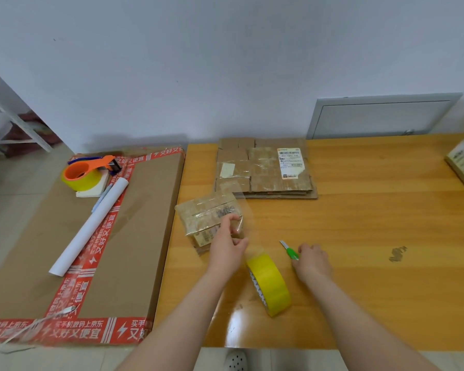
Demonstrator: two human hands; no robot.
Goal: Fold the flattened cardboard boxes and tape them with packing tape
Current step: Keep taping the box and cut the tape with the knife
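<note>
In the head view, your left hand [227, 245] grips the near right corner of the small box [204, 218], fingertips on top and thumb underneath. Your right hand [312, 259] is curled round a green utility knife [289, 250], blade pointing away from you. Between your hands the yellow tape roll [268, 283] stands on edge, and a clear tape strip [245, 226] runs from it past your left thumb to the box. The box looks light, thin-walled and glossy with old tape, so it will likely slide on the table [373, 236]; hold it by corners and edges, not the soft panels. The strip is limp and may stick to itself. Beyond your left fingertips lies the stack of flattened boxes [265, 170], stiff but worn. The strip's edges are hard to make out, and your left hand hides the box's corner.
</note>
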